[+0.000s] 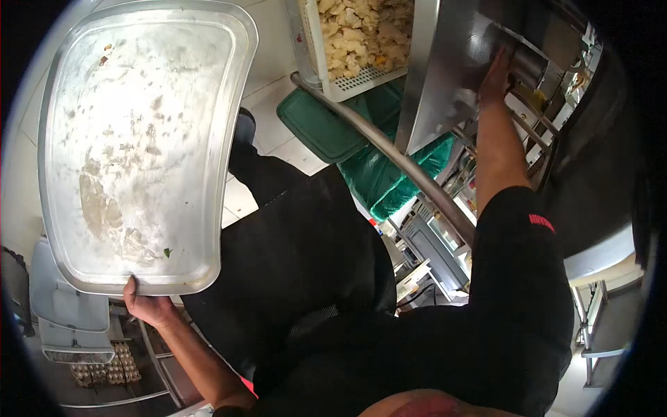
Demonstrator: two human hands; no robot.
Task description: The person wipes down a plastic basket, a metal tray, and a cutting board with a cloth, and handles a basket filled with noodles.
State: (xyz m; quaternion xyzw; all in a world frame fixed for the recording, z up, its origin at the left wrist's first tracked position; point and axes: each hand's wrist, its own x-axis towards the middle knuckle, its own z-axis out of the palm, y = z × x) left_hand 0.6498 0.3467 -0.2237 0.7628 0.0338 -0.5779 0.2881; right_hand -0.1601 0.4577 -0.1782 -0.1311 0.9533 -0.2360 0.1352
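My left hand [147,306] grips the near edge of a large metal tray [139,125], its thumb over the rim and the other fingers hidden underneath. The tray is tilted up towards me, its surface smeared with pale residue and dark spots, with a small green scrap near the bottom. Stretched out to the upper right, my right hand [495,80] is at a shiny steel surface [458,76], beside a rounded steel part [529,66]. Its fingers lie in shadow, so I cannot make out whether they grip anything.
A white perforated crate [368,82] of pale food pieces stands at the top. Below it are a green lid [319,125] and green plastic [410,181]. A metal rail [389,149] runs diagonally past them. Egg trays [108,365] and pale plastic containers [69,306] are at lower left.
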